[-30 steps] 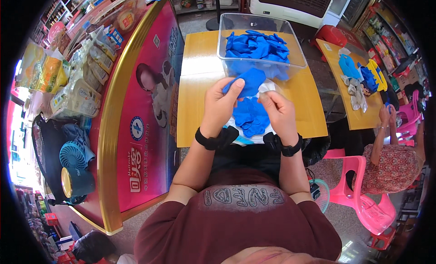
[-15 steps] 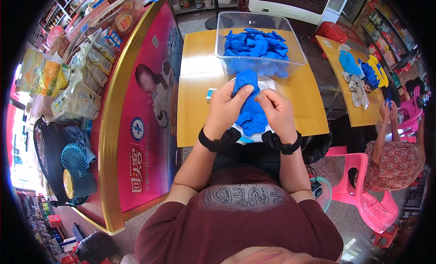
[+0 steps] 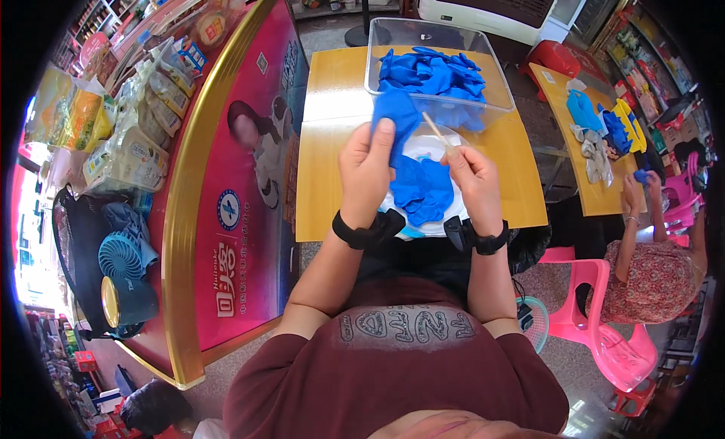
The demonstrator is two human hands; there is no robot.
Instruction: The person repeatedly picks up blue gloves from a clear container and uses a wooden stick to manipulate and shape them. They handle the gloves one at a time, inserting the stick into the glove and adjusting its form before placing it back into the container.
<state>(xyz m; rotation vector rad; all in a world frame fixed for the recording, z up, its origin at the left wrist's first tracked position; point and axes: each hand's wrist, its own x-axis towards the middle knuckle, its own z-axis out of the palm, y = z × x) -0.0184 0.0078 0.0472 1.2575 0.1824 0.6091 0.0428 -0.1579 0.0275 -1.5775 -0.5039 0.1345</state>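
My left hand is closed, thumb on top, around a soft blue glove that stands up beyond the fingers. In my right hand a thin pale wooden stick is pinched, its tip slanting toward the glove but apart from it. Below and between the hands, more crumpled blue material lies on a white round plate-like surface. Just beyond stands a clear plastic box with a heap of blue gloves inside.
The wooden table carries the box and plate. A gold-edged counter with packaged goods stands close on the left. To the right are another table with blue, grey and yellow items, a pink chair and a seated person.
My hands have moved apart. My left hand has carried the blue glove up and left, while the stick now shows in my right hand. The blue material on the plate is more exposed.
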